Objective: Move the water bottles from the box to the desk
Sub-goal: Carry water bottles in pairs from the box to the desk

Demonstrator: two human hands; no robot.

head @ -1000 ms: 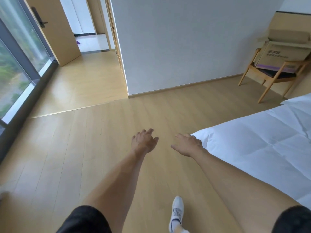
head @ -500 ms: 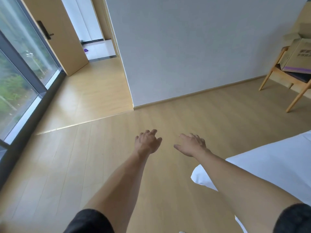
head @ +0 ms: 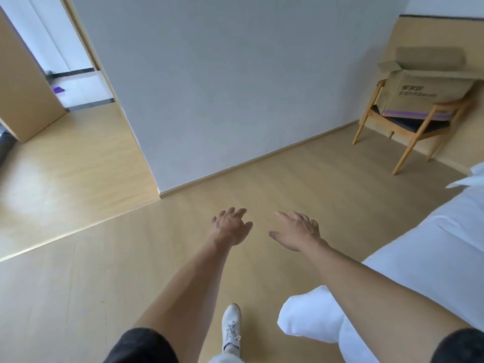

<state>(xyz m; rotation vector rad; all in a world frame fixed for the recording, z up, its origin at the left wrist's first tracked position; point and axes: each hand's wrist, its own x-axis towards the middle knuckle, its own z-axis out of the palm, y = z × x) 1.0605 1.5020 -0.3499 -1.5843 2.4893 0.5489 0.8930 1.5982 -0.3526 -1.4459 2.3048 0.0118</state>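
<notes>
**Both hands held out bare, box far off on the chair**

The left hand [head: 231,227] reaches forward over the wooden floor [head: 78,284], fingers [head: 237,213] loosely spread and slightly bent, holding nothing. The right hand [head: 298,231] is stretched out just beside it, palm down, its fingers [head: 284,216] straight and a little apart, the thumb pointing toward the left hand; it too holds nothing. A narrow gap of bare floor shows between the two hands, and neither touches anything.

The cardboard box [head: 424,96] is well apart from the fingers, up and to the right in the head view. It sits on the dark seat of a wooden chair [head: 408,132] in the far right corner, its top flaps open, with dark print on its side and a purple strip along the bottom edge. What is inside the box cannot be seen from here, and no water bottles are visible.

Both bare forearms run back to dark short sleeves [head: 141,347] at the bottom edge. Between them a white shoe [head: 231,326] stands on the floor. A bed with white bedding [head: 424,258] fills the right side, its corner lying under the right forearm. A grey wall [head: 235,87] stands ahead, and to its left an open doorway [head: 73,74] leads to a lighter floor, beside a wooden door [head: 23,95].
</notes>
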